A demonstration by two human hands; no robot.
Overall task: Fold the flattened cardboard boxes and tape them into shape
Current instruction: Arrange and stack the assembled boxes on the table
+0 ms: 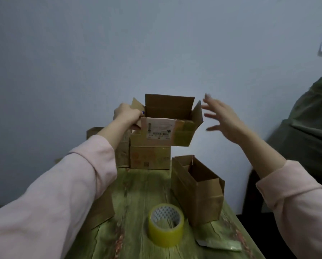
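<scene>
Left grip (127, 114) pinches the box (167, 131) by its left wall, over a stack (150, 157) far down the bench (137, 193); right grip (225, 118) spread wide beside it. Looks light, stiff; flaps floppy, so hold walls.

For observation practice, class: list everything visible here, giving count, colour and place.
labelled box: one, brown, open, top of far stack
lower box: one, brown, under the labelled box
rear box: one, brown, left of stack, partly hidden
open box: one, brown, table right
near box: one, brown, under left sleeve
tape roll: one, yellowish, table front
packet: one, white-green, front right
table: one, green wood-grain, beneath everything
fabric: one, dark green, far right
left hand: one, grips labelled box's left flap
right hand: one, open, right of that box, apart
</scene>
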